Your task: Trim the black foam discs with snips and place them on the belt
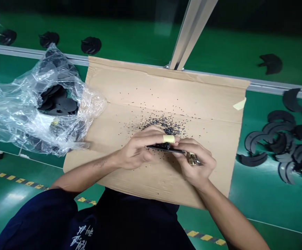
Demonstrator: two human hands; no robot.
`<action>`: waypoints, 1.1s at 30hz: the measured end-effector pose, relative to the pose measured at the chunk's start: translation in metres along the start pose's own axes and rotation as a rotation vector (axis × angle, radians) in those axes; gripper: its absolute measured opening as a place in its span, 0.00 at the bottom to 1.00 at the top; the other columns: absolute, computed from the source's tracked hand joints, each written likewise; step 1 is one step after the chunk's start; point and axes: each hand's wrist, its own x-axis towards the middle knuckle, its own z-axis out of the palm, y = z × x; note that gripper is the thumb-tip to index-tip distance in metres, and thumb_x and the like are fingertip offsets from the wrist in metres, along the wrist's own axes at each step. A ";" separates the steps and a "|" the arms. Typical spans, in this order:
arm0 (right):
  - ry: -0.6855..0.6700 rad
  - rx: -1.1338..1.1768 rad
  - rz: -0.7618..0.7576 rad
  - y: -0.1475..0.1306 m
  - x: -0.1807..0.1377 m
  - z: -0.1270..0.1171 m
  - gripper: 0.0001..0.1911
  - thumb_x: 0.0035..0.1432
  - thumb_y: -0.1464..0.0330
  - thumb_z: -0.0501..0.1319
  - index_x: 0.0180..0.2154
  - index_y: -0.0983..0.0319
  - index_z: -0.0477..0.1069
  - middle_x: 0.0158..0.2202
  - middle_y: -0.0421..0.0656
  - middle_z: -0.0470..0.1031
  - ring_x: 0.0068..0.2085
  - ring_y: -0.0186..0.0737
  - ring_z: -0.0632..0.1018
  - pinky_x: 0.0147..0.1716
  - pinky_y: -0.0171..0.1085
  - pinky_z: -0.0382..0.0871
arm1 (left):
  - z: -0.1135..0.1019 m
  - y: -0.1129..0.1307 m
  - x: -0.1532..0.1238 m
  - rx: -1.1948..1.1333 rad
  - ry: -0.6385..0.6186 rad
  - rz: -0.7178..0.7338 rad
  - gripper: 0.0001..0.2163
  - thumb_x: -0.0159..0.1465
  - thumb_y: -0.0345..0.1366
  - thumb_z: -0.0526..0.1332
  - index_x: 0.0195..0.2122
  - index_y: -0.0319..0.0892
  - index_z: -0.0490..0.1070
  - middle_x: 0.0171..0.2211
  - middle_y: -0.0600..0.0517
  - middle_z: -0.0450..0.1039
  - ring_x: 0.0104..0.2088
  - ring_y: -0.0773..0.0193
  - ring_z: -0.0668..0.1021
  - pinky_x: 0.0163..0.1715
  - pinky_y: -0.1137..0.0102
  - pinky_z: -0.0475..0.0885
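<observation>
My left hand is closed on a thin flat black part, seen edge-on over the cardboard sheet. A strip of yellow tape wraps one finger of that hand. My right hand is closed round a small metal tool whose tip meets the right end of the black part. Both hands touch each other just below a scatter of small black shavings on the cardboard.
A crumpled clear plastic bag with black parts inside lies at the left. Several black curved parts are spread at the right. More black parts lie beyond a metal rail. A slanted metal bar rises above the cardboard.
</observation>
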 end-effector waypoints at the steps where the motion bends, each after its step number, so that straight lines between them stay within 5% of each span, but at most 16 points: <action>1: 0.005 0.026 0.025 -0.001 0.000 0.000 0.09 0.59 0.74 0.68 0.41 0.56 0.79 0.38 0.43 0.83 0.38 0.40 0.83 0.39 0.40 0.79 | -0.001 0.001 0.000 -0.101 -0.003 -0.088 0.32 0.72 0.59 0.44 0.55 0.42 0.78 0.46 0.42 0.83 0.47 0.58 0.82 0.52 0.57 0.77; 4: -0.053 0.089 0.076 -0.003 0.002 -0.001 0.06 0.61 0.71 0.68 0.41 0.56 0.79 0.37 0.43 0.83 0.37 0.40 0.82 0.40 0.41 0.79 | -0.001 0.000 0.000 -0.282 0.002 -0.238 0.20 0.71 0.51 0.58 0.45 0.41 0.82 0.40 0.44 0.83 0.41 0.62 0.83 0.43 0.67 0.78; 8: -0.131 0.112 0.092 -0.006 0.006 -0.003 0.07 0.63 0.66 0.68 0.44 0.56 0.79 0.41 0.46 0.82 0.42 0.43 0.82 0.42 0.43 0.79 | 0.001 -0.003 0.000 -0.308 0.011 -0.200 0.08 0.63 0.39 0.71 0.36 0.40 0.82 0.33 0.48 0.81 0.34 0.68 0.81 0.35 0.75 0.76; 16: -0.153 0.025 -0.043 -0.009 0.006 -0.006 0.02 0.62 0.68 0.68 0.37 0.59 0.78 0.38 0.45 0.80 0.35 0.39 0.80 0.32 0.39 0.76 | 0.006 -0.001 -0.001 -0.180 -0.026 -0.188 0.07 0.63 0.37 0.71 0.35 0.39 0.80 0.32 0.49 0.79 0.32 0.69 0.79 0.33 0.76 0.74; 21: -0.045 -0.088 -0.030 -0.009 0.008 -0.002 0.03 0.61 0.70 0.67 0.36 0.59 0.74 0.31 0.41 0.74 0.30 0.37 0.75 0.28 0.38 0.70 | 0.015 -0.006 -0.007 -0.235 0.018 -0.282 0.25 0.68 0.59 0.56 0.43 0.41 0.78 0.39 0.46 0.80 0.39 0.62 0.81 0.41 0.69 0.78; 25: -0.074 -0.153 0.113 -0.011 0.010 -0.010 0.04 0.65 0.65 0.63 0.38 0.58 0.70 0.33 0.39 0.72 0.32 0.36 0.73 0.32 0.38 0.69 | 0.021 -0.007 -0.011 -0.073 0.070 -0.256 0.22 0.62 0.52 0.69 0.50 0.42 0.75 0.46 0.46 0.80 0.47 0.60 0.82 0.47 0.68 0.78; 30: -0.259 -0.321 0.189 -0.019 0.018 -0.036 0.32 0.58 0.57 0.69 0.56 0.58 0.57 0.48 0.46 0.70 0.42 0.41 0.75 0.40 0.41 0.71 | 0.009 -0.004 -0.005 -0.022 0.144 -0.270 0.15 0.65 0.41 0.69 0.49 0.39 0.76 0.46 0.45 0.82 0.46 0.63 0.83 0.47 0.69 0.79; 33: -0.320 -0.425 0.090 -0.022 0.028 -0.042 0.32 0.58 0.59 0.69 0.58 0.58 0.57 0.51 0.48 0.68 0.45 0.44 0.75 0.42 0.42 0.72 | -0.003 -0.003 -0.001 0.029 0.152 -0.250 0.15 0.64 0.38 0.69 0.49 0.37 0.77 0.47 0.44 0.81 0.46 0.63 0.83 0.47 0.69 0.78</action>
